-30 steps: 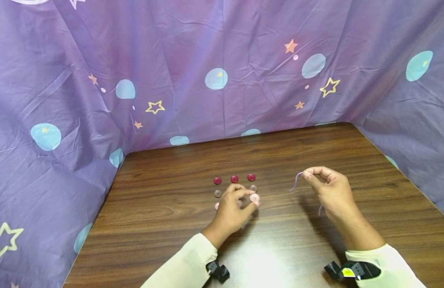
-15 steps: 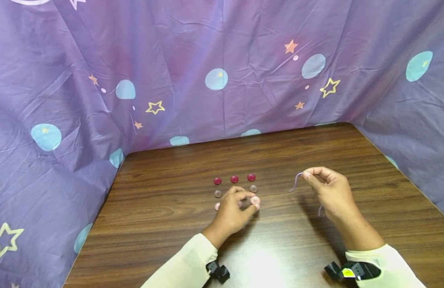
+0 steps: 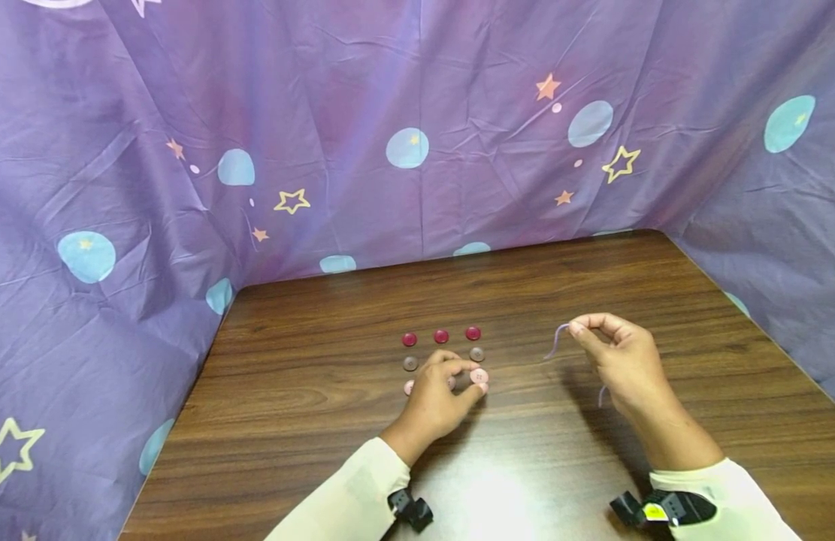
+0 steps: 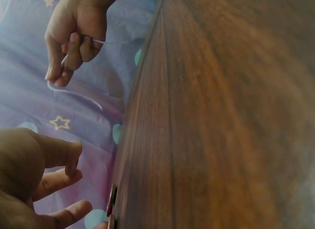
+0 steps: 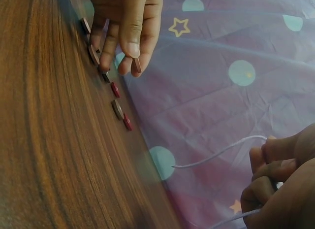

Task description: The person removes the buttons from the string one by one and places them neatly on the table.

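Observation:
Between thumb and forefinger, my left hand [image 3: 436,398] pinches a pale pink button [image 3: 479,376] above the table, its holes turned up toward the head camera. In the right wrist view that same button [image 5: 137,65] shows edge-on at the fingertips. Off to the right, my right hand [image 3: 627,364] pinches a lilac string [image 3: 556,342] near one end. A short free end hangs past the fingertips, and the rest runs through the curled fingers and trails below the palm. A gap separates string and button. Another pink button [image 3: 409,388] lies partly behind the left hand.
Three dark red buttons [image 3: 441,336] lie in a row on the brown wooden table [image 3: 309,353]. Nearer are grey-brown buttons [image 3: 476,354], some hidden by the left hand. A purple curtain [image 3: 322,113] with stars hangs behind and beside the table.
Over the last second my left hand has lowered the pink button very slightly and tilted it a little. The right hand and the string have stayed nearly still.

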`<state>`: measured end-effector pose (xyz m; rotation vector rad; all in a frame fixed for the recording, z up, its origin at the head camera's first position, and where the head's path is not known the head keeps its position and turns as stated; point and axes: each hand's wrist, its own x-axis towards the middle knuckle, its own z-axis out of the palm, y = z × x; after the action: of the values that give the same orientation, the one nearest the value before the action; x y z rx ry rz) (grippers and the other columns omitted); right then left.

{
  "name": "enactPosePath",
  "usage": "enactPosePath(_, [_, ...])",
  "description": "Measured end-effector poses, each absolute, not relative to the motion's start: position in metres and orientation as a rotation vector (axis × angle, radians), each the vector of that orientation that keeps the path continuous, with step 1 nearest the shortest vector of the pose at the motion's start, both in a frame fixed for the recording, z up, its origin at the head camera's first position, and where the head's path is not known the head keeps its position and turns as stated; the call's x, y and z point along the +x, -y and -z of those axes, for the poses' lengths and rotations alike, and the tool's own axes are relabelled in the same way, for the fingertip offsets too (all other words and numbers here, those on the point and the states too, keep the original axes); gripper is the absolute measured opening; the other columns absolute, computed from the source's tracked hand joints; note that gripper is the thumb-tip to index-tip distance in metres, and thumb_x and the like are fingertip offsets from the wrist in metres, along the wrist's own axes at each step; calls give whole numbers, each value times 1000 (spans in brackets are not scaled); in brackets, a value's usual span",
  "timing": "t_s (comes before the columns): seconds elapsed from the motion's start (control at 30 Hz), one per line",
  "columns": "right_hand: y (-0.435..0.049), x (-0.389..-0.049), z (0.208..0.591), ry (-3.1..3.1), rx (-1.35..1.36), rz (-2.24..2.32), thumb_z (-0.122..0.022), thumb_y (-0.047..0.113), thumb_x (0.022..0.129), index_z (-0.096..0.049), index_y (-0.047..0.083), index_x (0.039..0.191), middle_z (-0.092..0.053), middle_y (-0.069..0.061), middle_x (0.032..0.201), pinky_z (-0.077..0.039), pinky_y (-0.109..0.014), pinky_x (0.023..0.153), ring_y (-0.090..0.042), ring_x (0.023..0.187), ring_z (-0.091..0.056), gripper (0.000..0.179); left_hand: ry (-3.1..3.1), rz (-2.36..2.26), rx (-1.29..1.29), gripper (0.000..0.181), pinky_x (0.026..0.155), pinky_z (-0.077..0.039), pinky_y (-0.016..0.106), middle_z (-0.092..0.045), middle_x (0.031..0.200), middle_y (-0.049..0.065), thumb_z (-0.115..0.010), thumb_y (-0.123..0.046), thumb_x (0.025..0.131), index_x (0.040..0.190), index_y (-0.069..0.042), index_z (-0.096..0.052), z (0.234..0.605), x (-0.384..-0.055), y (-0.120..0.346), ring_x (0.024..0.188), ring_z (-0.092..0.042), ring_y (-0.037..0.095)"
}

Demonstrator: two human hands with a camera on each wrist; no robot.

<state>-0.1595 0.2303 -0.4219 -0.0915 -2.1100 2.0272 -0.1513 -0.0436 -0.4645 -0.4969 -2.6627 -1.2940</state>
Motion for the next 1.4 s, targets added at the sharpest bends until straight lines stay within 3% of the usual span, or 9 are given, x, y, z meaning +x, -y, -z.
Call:
enactPosePath(0.5, [-230,-159,422,2057,-77,-2138,-73,7,103,-77,19,89,-67,15,73,-30,-25,43,-2,51,-40,19,2729,1176,-462,33,85,-54,25,-73,117,10,-88,-15,90,122,-9,-82,465,-152,40,98,-68,22])
enactPosePath(0.87, [-231,-159,421,2063,-96,-2133,-74,8,103,-77,22,88,-67,15,74,-30,-26,44,-2,51,-40,21,2759,1093,-434,33,102,-59,42,-74,118,10,-88,-18,92,123,-11,-83,465,-150,37,112,-71,25])
enactPosePath(1.0, [-231,-159,421,2074,-99,-2116,-74,8,104,-78,21,89,-67,16,75,-32,-23,44,-2,52,-42,20,2742,1066,-448,34,98,-60,44,-74,118,10,-90,-21,90,122,-13,-83,470,-151,36,111,-71,26])
enactPosePath(1.2, [-231,-159,421,2075,-98,-2115,-73,8,104,-78,18,91,-67,15,73,-34,-22,46,-2,53,-43,17,2695,953,-478,34,81,-54,41,-73,116,4,-90,-30,89,122,-22,-84,497,-163,37,107,-70,22])
enactPosePath(1.4, [-231,-159,421,2062,-111,-2126,-74,7,103,-78,20,89,-63,13,70,-32,-23,44,-3,52,-41,20,2709,997,-408,34,84,-50,42,-74,117,3,-92,-31,86,119,-26,-85,498,-162,33,109,-70,26])
